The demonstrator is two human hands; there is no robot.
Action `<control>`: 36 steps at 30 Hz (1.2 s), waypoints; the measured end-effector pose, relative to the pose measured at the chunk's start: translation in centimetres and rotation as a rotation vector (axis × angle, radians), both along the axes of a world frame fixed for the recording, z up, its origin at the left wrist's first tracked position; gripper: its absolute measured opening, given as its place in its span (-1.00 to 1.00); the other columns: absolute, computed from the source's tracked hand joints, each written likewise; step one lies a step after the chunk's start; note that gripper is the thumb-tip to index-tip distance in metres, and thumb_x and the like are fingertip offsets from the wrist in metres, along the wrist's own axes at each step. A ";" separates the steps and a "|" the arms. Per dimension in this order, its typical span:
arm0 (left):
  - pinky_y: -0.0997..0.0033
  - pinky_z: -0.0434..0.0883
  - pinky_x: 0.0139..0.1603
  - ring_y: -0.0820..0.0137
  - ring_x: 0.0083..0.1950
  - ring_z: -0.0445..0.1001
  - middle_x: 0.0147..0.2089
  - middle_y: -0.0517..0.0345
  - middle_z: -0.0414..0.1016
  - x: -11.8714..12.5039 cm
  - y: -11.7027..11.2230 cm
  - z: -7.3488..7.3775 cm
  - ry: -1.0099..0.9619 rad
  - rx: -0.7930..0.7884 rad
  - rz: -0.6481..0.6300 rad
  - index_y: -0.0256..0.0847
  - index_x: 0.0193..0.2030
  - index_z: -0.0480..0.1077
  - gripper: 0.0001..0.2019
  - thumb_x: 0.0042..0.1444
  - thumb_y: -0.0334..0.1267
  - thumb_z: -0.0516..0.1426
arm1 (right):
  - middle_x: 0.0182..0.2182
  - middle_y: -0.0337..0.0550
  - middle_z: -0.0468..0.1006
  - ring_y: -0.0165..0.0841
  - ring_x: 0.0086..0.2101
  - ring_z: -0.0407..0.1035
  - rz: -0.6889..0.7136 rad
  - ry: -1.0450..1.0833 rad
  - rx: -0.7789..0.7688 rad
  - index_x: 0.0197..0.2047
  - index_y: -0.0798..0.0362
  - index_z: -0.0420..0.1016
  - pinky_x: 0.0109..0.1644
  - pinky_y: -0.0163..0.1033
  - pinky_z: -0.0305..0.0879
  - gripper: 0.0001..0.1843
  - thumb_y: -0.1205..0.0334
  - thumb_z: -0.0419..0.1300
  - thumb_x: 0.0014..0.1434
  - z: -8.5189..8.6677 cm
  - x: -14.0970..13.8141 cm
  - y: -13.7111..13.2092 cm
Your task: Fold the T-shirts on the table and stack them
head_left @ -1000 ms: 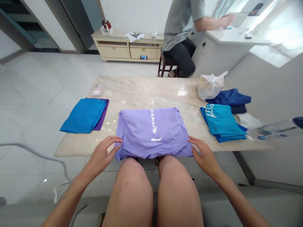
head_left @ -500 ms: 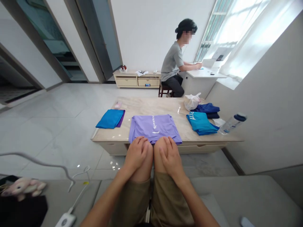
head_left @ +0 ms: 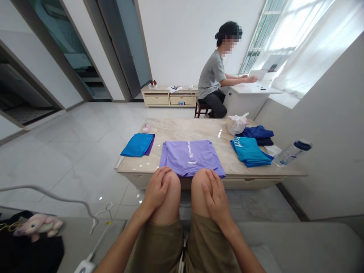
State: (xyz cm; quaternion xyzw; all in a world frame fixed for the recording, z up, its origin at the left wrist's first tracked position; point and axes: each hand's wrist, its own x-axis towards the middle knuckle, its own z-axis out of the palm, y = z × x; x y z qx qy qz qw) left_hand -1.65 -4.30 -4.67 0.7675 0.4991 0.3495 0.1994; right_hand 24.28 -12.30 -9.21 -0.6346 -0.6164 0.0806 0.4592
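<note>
Left hand point(head_left: 157, 188) and right hand point(head_left: 217, 197) rest palm-down, unclenched, on the knees point(head_left: 198, 187).

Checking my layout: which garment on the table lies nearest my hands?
The lavender shirt, centred at the near edge; the blue-topped pile lies farther left, the teal shirt and navy clothes farther right.

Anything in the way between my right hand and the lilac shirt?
Nothing visible stands between them. The right hand rests on the right knee, close to the near edge of the lilac shirt.
</note>
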 end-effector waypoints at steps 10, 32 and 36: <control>-0.10 0.53 0.42 0.09 0.34 0.57 0.32 0.01 0.61 0.4 0.4 -0.1 -0.028 -0.053 -0.013 0.09 0.20 0.60 -0.65 0.48 -0.06 0.04 | 0.48 -0.03 0.34 0.01 0.42 0.27 -0.001 -0.015 -0.034 0.59 -0.21 0.24 0.47 0.30 0.29 -0.40 0.05 0.08 0.56 0.7 0.6 0.0; -0.08 0.50 0.42 0.10 0.35 0.56 0.33 0.01 0.60 1.7 -0.2 0.5 0.037 -0.049 0.021 -0.02 0.20 0.61 -0.62 0.49 -0.10 0.01 | 0.45 -0.02 0.37 -0.05 0.39 0.30 0.002 -0.034 -0.026 0.56 -0.14 0.28 0.45 0.20 0.28 -0.44 0.04 0.11 0.57 1.1 0.1 0.2; -0.10 0.49 0.44 0.10 0.36 0.55 0.34 0.00 0.60 1.7 -0.3 0.5 0.032 -0.045 0.021 -0.04 0.22 0.60 -0.62 0.50 -0.11 0.01 | 0.45 0.00 0.38 -0.06 0.39 0.30 0.001 -0.031 -0.016 0.55 -0.12 0.29 0.46 0.20 0.27 -0.43 0.04 0.11 0.57 1.0 0.2 0.1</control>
